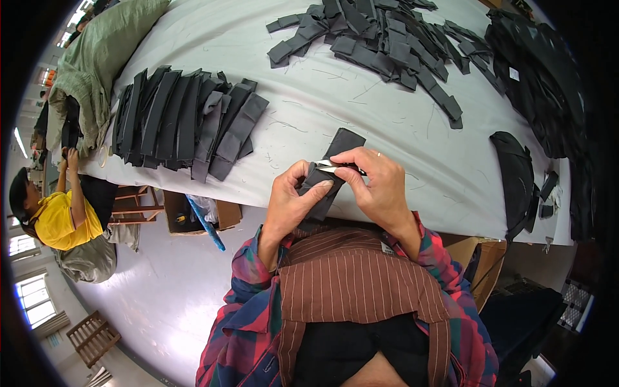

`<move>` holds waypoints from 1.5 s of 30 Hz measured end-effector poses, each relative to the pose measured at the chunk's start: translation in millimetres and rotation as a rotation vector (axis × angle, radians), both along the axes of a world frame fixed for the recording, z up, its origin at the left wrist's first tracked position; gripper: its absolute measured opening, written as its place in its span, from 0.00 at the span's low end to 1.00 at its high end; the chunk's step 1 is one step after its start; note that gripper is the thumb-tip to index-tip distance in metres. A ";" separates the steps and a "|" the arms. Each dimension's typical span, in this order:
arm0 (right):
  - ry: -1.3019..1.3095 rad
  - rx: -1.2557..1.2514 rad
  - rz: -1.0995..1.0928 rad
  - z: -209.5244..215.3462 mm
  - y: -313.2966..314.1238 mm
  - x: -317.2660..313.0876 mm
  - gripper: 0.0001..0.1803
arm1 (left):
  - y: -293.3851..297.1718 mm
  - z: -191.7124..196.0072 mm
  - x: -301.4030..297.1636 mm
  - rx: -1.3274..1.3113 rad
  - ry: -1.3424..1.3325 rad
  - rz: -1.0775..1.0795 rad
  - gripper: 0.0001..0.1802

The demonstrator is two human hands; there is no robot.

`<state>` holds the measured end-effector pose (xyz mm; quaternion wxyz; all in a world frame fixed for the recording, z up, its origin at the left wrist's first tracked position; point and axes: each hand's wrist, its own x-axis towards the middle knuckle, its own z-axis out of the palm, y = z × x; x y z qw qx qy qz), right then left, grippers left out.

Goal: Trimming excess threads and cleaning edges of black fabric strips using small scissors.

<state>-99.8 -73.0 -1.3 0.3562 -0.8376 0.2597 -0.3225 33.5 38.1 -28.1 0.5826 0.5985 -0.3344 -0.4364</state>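
A: Left hand first.
B: Left hand closed on a black fabric strip, thumb laid along the upper face, fingers partly hidden.

A: And the right?
B: Right hand pinches small silver snips between thumb and forefinger. Ring on one finger. Blades point left, over the strip; whether they bite the cloth, cannot tell.

A: Position of the strip?
B: Between both hands, at the near side of the white-covered table, just in front of the wearer's striped brown apron. It slants, far end to the upper right.

A: Surroundings on the table?
B: Left: a row of black strips, overlapping side by side. Far side, right of centre: a looser heap of strips, tangled. Right edge: a curved black fabric piece.

A: Beyond?
B: Co-worker in a yellow shirt, far left, arms raised. Open cardboard box on the floor below the row, a blue strip-shaped object leaning at it.
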 end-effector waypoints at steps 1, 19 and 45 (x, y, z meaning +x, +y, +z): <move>0.007 -0.037 0.000 -0.3 0.1 -0.3 0.05 | 0.4 0.8 -0.1 0.006 0.017 0.005 0.10; 0.020 -0.386 -0.192 0.9 -28.4 -8.6 0.06 | 4.6 8.0 0.9 0.027 0.070 -0.047 0.11; -0.208 -0.033 0.036 6.3 -21.7 0.1 0.03 | -12.1 -19.1 0.6 -0.228 -0.475 0.282 0.13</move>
